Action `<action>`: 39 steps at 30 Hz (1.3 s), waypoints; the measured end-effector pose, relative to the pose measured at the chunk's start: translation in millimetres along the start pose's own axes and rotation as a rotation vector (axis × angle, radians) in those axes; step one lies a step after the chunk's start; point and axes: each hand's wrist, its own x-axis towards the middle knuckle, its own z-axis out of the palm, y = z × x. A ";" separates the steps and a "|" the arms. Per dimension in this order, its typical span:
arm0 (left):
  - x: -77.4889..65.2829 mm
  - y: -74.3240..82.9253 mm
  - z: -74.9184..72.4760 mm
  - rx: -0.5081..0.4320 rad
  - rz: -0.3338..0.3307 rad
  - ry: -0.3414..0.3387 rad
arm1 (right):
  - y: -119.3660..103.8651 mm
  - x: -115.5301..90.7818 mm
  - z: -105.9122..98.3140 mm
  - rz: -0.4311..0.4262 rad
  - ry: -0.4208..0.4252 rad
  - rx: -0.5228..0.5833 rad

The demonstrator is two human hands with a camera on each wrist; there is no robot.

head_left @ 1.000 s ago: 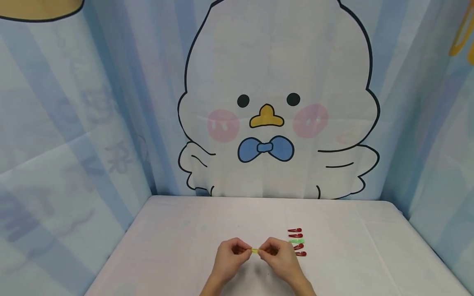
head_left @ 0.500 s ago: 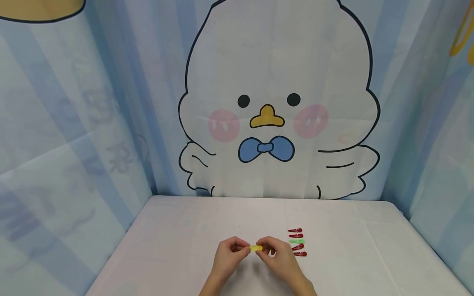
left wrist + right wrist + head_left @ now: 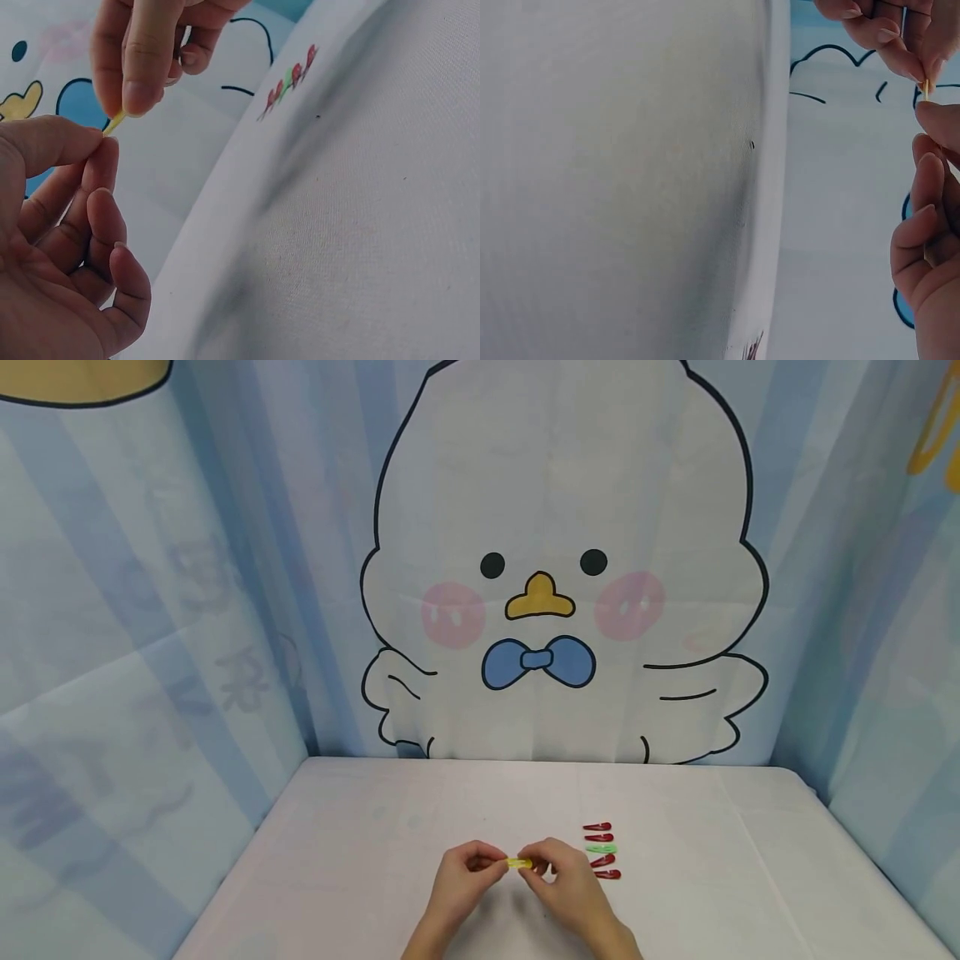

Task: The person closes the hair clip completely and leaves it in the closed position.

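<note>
Between my two hands, just above the table, is a small yellow hair clip [image 3: 519,863], largely covered by fingertips. My left hand [image 3: 461,881] pinches its left end between thumb and index finger; the other fingers curl loosely in the left wrist view. On the opposite end, my right hand [image 3: 566,889] pinches with thumb and forefinger. Only a thin yellow sliver of the clip [image 3: 113,124] shows in the left wrist view, and likewise a narrow strip of the clip [image 3: 926,90] in the right wrist view.
Beside my right hand lies a column of snap hair clips: several red clips [image 3: 598,837] and one green clip [image 3: 602,849]. They rest on a white-covered table [image 3: 375,827]. A curtain [image 3: 555,718] printed with a cartoon bird hangs behind the table's far edge.
Over the last second, the right fingertips shifted slightly and more of the yellow hair clip came into view, raised a little. Since half a second ago, almost nothing has moved.
</note>
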 end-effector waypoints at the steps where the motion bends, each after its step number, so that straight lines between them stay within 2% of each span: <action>1: 0.0 -0.8 -0.4 -0.003 0.005 -0.006 | 0.8 -0.2 0.5 -0.004 0.007 0.000; 8: 1.2 -6.0 -3.4 0.010 0.038 -0.039 | 5.8 -1.8 1.2 -0.006 0.032 -0.002; 16: 3.6 -3.8 -9.2 0.029 0.039 -0.040 | 9.5 4.2 -11.6 0.170 -0.036 -0.062; 22: 6.3 -2.1 -12.8 0.057 0.025 -0.031 | 18.1 14.9 -24.3 0.213 -0.055 -0.090; 25: 7.0 -3.5 -15.3 0.065 0.039 -0.025 | 24.3 19.7 -29.1 0.260 -0.068 -0.116; 30: 7.0 -5.4 -23.6 0.071 0.061 -0.022 | 36.6 26.6 -33.5 0.351 -0.114 -0.158; 39: 8.1 -7.0 -38.1 0.096 0.065 -0.035 | 61.9 35.2 -40.4 0.444 -0.204 -0.251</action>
